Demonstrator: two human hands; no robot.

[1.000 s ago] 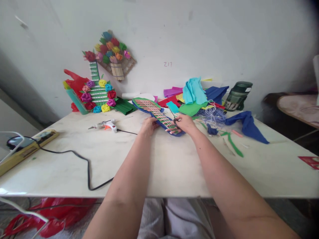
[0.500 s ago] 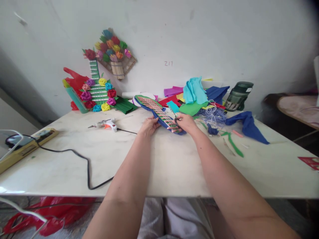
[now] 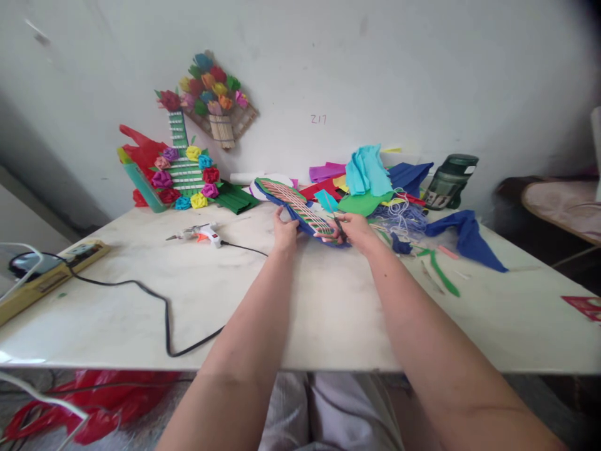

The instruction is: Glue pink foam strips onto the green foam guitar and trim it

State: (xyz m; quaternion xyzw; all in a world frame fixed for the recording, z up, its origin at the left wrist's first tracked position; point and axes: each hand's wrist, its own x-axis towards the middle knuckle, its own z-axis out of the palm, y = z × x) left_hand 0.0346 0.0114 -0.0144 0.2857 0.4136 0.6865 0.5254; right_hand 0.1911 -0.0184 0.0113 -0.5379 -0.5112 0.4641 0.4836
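A long craft piece (image 3: 295, 203) with a green face, pinkish sticks, white strings and a blue paper edge lies tilted across the middle of the table. My left hand (image 3: 285, 232) grips its near blue edge between thumb and fingers, some of them hidden beneath. At the piece's right end, my right hand (image 3: 357, 230) is closed around the dark handles of a pair of scissors (image 3: 339, 229). The scissors' blades point away toward a small turquoise piece (image 3: 326, 200), and I cannot tell whether they touch the craft piece.
A glue gun (image 3: 206, 234) with a black cord lies left, near a power strip (image 3: 51, 279). Behind stands a guitar-shaped flower craft (image 3: 185, 169). Coloured paper (image 3: 369, 170), tangled yarn (image 3: 401, 219) and a dark green bottle (image 3: 451, 181) fill the back right.
My left hand has shifted slightly right along the blue edge, its fingers spread a little more. The scissors in my right hand have turned slightly, and the craft piece's near end has risen a little.
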